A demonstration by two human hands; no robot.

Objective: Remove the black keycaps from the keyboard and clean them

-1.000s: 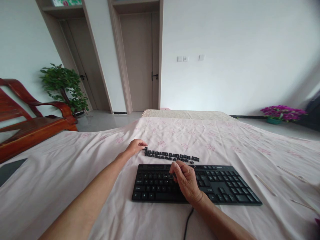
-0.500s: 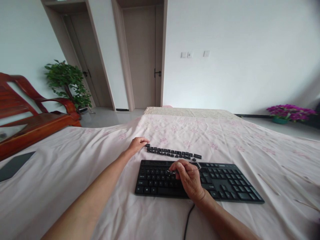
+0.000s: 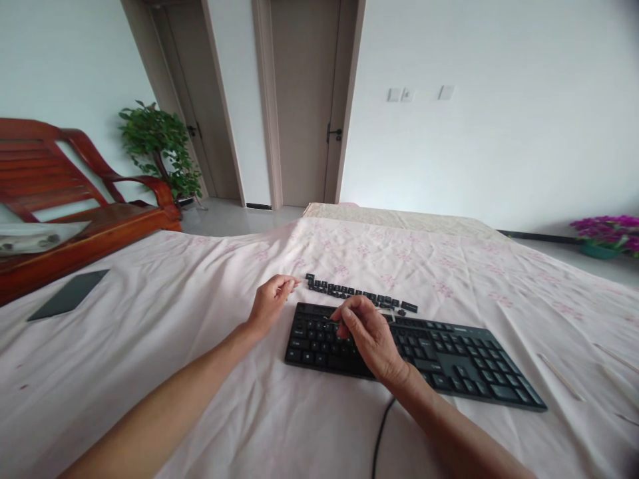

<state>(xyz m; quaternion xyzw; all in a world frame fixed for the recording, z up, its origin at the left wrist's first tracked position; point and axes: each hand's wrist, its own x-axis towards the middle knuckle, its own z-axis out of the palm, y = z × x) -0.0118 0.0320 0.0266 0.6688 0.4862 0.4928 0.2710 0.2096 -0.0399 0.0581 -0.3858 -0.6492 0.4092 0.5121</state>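
Note:
Beside the left end of a row of loose black keycaps (image 3: 344, 289), my left hand (image 3: 272, 299) hovers over the cloth. Its fingers point toward the corner keycap (image 3: 310, 276) with a small gap, and no keycap shows in them. Over the upper left part of a black keyboard (image 3: 319, 357), my right hand (image 3: 367, 332) pinches a thin wire keycap puller (image 3: 387, 314). The wire loop sticks out past the back of the hand. My right hand and forearm cover some of the keys below.
A pink flowered cloth (image 3: 214, 386) covers the table. Cotton swabs (image 3: 562, 377) lie right of the keyboard, and a dark flat panel (image 3: 68, 294) at far left. The keyboard's cable (image 3: 383, 432) runs toward me. Beyond stands a wooden bench (image 3: 100, 246).
My left hand has drawn back slightly from the corner keycap, which it was touching. My right hand still holds the puller over the keyboard. The whole view has shifted a little.

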